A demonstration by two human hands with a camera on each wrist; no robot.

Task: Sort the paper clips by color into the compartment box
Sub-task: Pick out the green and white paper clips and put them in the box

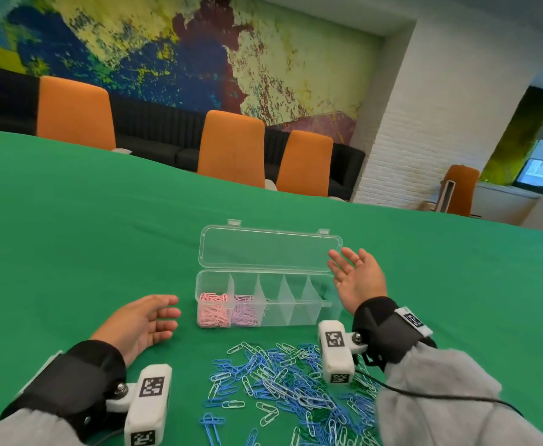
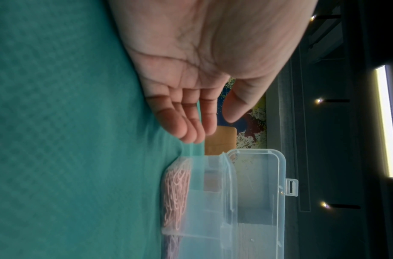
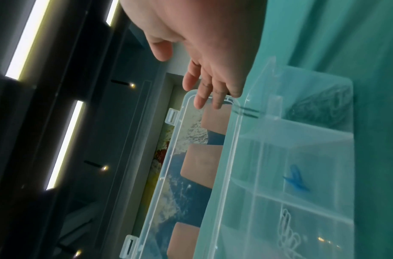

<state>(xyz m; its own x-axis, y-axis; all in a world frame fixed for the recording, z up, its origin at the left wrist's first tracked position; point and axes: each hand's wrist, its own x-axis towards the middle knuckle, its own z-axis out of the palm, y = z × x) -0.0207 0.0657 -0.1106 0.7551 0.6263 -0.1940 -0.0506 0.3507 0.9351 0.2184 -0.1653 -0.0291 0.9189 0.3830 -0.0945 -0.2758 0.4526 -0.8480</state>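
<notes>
Green surface (image 1: 86, 226) spreads wide under my compartment box (image 1: 263, 313), lid up. Just in front of the box lies the loose pile of blue, green and white paper clips (image 1: 283, 384). Pink clips (image 1: 214, 309) fill the box's leftmost compartment, lilac clips (image 1: 244, 312) the next one. My left hand (image 1: 141, 323) rests open left of the box, empty; my right hand (image 1: 357, 278) hovers open at its right end.
</notes>
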